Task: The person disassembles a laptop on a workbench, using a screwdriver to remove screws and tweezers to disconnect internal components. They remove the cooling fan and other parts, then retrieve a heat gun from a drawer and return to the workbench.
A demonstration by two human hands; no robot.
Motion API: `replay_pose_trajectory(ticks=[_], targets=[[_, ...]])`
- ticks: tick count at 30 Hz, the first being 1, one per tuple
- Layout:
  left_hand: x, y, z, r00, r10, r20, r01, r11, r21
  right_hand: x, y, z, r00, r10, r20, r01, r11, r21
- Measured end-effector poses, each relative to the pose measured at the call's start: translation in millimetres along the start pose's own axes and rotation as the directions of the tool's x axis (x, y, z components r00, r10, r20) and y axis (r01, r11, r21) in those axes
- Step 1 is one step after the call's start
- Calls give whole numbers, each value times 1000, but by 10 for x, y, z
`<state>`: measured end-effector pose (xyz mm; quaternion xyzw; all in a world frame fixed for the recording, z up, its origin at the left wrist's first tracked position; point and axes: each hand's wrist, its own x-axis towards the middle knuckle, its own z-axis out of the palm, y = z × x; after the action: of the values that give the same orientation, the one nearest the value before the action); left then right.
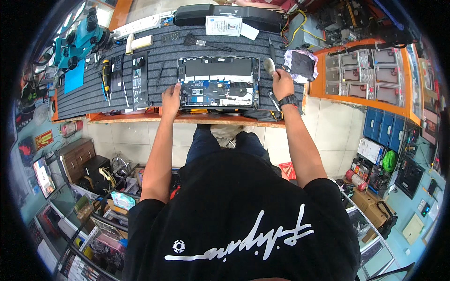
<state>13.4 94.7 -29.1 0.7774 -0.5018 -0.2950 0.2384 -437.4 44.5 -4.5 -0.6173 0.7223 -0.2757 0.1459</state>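
Observation:
An opened laptop (218, 83) lies on the ribbed dark mat in front of me, its blue circuit board and inner parts bare. My left hand (171, 98) is closed at the laptop's left edge, fingertips on the rim. To the right of the laptop, my right hand (283, 85) has its fingers closed at the lower end of a pale oval-headed tool (269, 65), which looks like a brush. A black laptop battery (139, 83) lies to the left, with thin tweezers (160, 73) between it and the laptop.
A yellow-and-black screwdriver (106, 77) lies far left, below a teal microscope (80, 41). Behind the laptop are a flat brush (202, 43) and a long black speaker (229, 15). A crumpled cloth (301, 64) sits at the right, beside clear drawers (358, 72).

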Motion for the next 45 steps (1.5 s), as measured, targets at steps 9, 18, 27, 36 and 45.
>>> replay_pose_trajectory(ticks=[9, 18, 27, 36, 45], targets=[[89, 508, 12, 969, -215, 119, 221, 974, -43, -719, -529, 31, 964, 124, 237, -181, 954, 237], [205, 447, 2, 893, -324, 311, 411, 868, -277, -594, -396, 223, 935, 296, 197, -330, 928, 173], [289, 291, -131, 804, -300, 514, 500, 809, -309, -18, -739, 218, 931, 316, 184, -271, 934, -233], [275, 228, -113, 835, -261, 484, 441, 843, -307, -32, -903, 260, 931, 335, 147, -280, 911, -303], [304, 221, -115, 817, -256, 516, 453, 839, -301, -41, -893, 293, 931, 342, 125, -292, 906, -307]])
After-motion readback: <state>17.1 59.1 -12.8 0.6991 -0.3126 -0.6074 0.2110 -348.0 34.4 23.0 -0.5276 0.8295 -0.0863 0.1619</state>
